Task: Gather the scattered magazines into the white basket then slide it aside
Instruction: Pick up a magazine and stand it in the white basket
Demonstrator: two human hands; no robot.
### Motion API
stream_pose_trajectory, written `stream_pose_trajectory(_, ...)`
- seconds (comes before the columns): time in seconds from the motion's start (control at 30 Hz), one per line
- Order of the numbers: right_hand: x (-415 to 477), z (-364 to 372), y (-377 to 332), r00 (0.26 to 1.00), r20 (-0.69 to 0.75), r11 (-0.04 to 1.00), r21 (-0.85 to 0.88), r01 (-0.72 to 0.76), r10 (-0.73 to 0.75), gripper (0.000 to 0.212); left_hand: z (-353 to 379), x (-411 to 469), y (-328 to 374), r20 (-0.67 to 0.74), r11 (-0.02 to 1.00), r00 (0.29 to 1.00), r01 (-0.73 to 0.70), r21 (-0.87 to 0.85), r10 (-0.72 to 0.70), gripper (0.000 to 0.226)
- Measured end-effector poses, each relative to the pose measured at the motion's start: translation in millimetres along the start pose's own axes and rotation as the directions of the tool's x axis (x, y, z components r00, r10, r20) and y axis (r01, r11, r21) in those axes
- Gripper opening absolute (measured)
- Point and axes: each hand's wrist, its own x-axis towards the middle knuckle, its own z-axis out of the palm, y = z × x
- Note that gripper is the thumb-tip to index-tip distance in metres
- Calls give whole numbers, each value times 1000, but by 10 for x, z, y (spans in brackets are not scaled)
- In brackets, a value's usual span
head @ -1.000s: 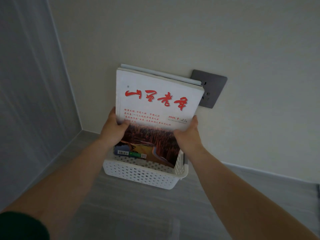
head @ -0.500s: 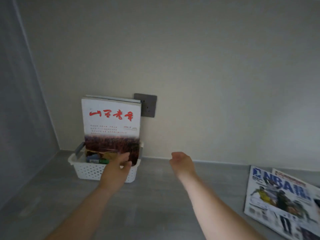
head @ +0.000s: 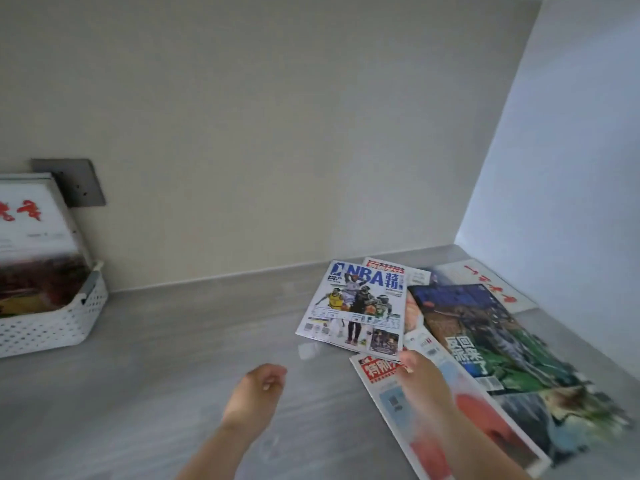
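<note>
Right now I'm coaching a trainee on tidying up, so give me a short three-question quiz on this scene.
1. True or false: the NBA magazine lies flat on the counter, outside the white basket.
2. Which hand is over the loose magazine pile? A) left B) right C) neither
3. One word: is the basketed magazine upright or flat?

Key: 1 true. 2 B: the right hand is over the pile, while the left hand hovers over bare counter. 3 upright.
</note>
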Motion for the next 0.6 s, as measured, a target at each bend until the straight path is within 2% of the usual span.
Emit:
stream_pose_trajectory(0.1,-1,-176,586,998,-39,992,-115,-44,40,40,471,-100,72,83,999,996,33,29,-36,18)
stream_pose_trajectory(0.17,15,-230,834,998,-67,967,-255,-9,-9,44,687,-92,95,118,997,992,44,62,-51,21)
stream_pose_trajectory(0.27,12,-159,1055,998,-13,905,-423,46,-57,52,884,-11,105,133,988,989,44,146,-64,24)
stream_pose_trajectory(0.47,65,-6,1202,990,-54,865,-495,83,-127,57,994,503,224,14,935,1000,4,354,-10,37)
stream_pose_trajectory(0.6,78,19,1244,991,-38,857,-507,93,-130,59,953,956,333,-100,932,987,150,329,-124,49)
